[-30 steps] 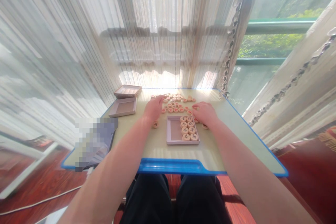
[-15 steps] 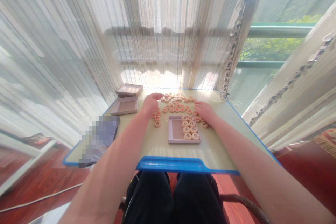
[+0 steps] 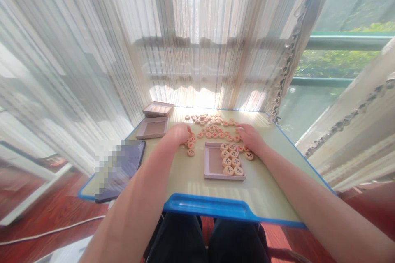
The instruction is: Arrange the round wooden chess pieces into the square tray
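Observation:
Many round Chinese chess pieces with red or black characters lie spread over the table. My left hand (image 3: 180, 133) is beside the left end of the spread red pieces (image 3: 215, 135), its fingers bent down and partly hidden. At the right end, my right hand (image 3: 250, 137) reaches over the pieces with loosely bent fingers, close to or touching some. Between my forearms stands a shallow open box (image 3: 212, 174). Two columns of black-character pieces (image 3: 226, 162) fill its right side, while its left side shows bare bottom. One black-character piece (image 3: 249, 155) lies just right of the box.
Two more shallow boxes, a far one (image 3: 159, 109) and a nearer one (image 3: 152, 128), lie at the table's back left. A tablet-like flat dark object (image 3: 128, 172) is at the left edge. The table (image 3: 185, 176) has a blue rim with a tray (image 3: 212, 207). Curtains hang behind.
The camera view has shifted, so the table appears lower and further right. My left hand has come nearer, its fingers now bent down instead of stretched out. My right hand stays by the right-hand pieces.

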Demonstrator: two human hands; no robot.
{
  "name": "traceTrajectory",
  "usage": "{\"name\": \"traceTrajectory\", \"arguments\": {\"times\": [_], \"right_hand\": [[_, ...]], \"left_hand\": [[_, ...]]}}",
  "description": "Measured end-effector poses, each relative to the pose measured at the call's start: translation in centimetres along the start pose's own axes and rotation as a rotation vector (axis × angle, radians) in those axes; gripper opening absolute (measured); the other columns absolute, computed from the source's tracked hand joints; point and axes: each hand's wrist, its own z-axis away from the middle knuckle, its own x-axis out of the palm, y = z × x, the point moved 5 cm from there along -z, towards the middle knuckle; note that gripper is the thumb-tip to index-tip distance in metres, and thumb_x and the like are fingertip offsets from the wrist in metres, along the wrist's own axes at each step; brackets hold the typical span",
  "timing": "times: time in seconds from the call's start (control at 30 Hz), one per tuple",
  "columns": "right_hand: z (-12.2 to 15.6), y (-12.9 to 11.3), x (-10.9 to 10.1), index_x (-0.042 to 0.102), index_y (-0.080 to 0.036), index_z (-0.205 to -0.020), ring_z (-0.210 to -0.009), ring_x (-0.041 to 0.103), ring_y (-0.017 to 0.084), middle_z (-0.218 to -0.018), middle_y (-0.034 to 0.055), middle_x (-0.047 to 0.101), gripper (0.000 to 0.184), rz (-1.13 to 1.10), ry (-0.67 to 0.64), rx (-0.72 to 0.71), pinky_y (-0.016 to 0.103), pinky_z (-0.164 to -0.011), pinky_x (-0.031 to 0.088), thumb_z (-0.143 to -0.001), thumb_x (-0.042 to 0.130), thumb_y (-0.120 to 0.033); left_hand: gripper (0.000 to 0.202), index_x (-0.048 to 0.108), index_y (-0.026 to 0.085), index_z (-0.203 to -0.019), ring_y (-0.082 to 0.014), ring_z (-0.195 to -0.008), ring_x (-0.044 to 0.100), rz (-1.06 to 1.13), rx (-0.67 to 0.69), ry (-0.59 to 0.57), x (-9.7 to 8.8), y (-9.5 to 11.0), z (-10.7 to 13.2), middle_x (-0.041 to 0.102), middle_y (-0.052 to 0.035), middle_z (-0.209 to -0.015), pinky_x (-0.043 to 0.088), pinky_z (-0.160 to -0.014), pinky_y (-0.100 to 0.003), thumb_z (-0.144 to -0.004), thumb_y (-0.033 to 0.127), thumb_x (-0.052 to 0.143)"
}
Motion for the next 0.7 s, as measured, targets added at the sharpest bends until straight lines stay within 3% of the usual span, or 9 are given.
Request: {"name": "traceTrajectory", "arguments": {"times": [0.17,0.4,0.57,0.7], "right_hand": [[0.3,0.5,-0.3,0.060,-0.017,-0.111,-0.116,0.049,0.021,-0.121,0.0100,0.058,0.035,-0.068,-0.005,-0.015,0.038,-0.102,0.034,-0.085,0.041,-0.031],[0.7,-0.7,-0.5,0.061,-0.019,-0.108,-0.117,0.046,0.022,-0.120,0.0080,0.059,0.033,-0.004,0.007,-0.136,0.040,-0.104,0.029,-0.085,0.040,-0.032],[0.2,0.7,-1.6,0.062,-0.017,-0.105,-0.111,0.049,0.021,-0.114,0.0091,0.061,0.035,-0.080,0.149,-0.070,0.038,-0.100,0.034,-0.085,0.036,-0.027],[-0.4,1.9,-1.9,0.063,-0.016,-0.102,-0.110,0.050,0.021,-0.112,0.0094,0.061,0.034,-0.049,0.190,-0.053,0.037,-0.100,0.034,-0.083,0.036,-0.022]], "left_hand": [[0.036,0.069,0.018,-0.097,-0.0147,-0.054,0.061,0.136,0.060,0.033,0.5,0.0,-0.5,0.070,-0.0075,-0.090,0.049,-0.053,-0.025,-0.067,0.006,0.053],[0.034,0.068,0.017,-0.094,-0.0154,-0.068,0.065,0.296,0.162,0.162,1.8,0.0,-1.9,0.071,-0.0064,-0.086,0.051,-0.061,-0.023,-0.067,0.007,0.050],[0.035,0.068,0.017,-0.094,-0.0200,-0.092,0.063,0.156,0.203,0.341,1.3,0.3,-1.6,0.069,-0.0075,-0.100,0.048,-0.081,-0.028,-0.069,0.007,0.047],[0.033,0.067,0.018,-0.097,-0.0219,-0.095,0.061,0.003,0.228,0.407,1.1,1.1,-1.1,0.068,-0.0092,-0.103,0.045,-0.085,-0.030,-0.076,0.013,0.043]]}}
